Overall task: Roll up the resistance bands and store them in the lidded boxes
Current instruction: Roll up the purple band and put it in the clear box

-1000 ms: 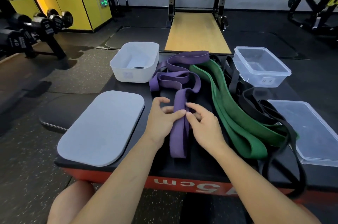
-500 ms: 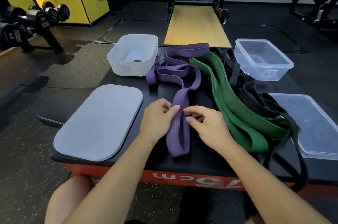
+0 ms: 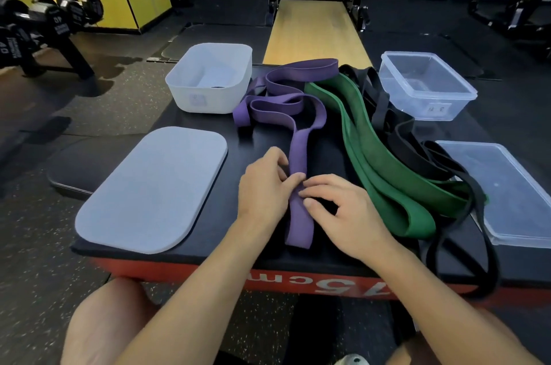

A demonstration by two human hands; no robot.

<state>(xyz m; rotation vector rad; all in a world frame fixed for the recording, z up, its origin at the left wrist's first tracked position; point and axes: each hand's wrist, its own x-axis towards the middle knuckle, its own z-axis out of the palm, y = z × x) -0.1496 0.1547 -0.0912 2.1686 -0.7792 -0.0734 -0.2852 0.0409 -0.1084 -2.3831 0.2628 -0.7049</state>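
A purple resistance band (image 3: 299,143) lies tangled on the black box top, its near end stretched toward me. My left hand (image 3: 264,185) pinches that straight part from the left, and my right hand (image 3: 340,212) pinches it from the right, fingertips meeting on the band. A green band (image 3: 384,167) lies to the right, with black bands (image 3: 417,149) beyond it, one loop hanging over the front edge. A white box (image 3: 208,81) stands at the back left with its grey lid (image 3: 155,188) in front. A clear box (image 3: 426,87) stands at the back right, its clear lid (image 3: 512,188) nearer.
The black-topped plyo box (image 3: 256,248) has a red front. A padded bench (image 3: 74,164) butts against its left side. A dumbbell rack (image 3: 38,27) stands far left, a squat rack with a wooden platform (image 3: 313,30) behind. My knee (image 3: 101,323) shows below the front edge.
Both hands have slid a little nearer along the purple band, keeping their pinch. The band's near stretch lies straighter now. The camera has tilted down slightly.
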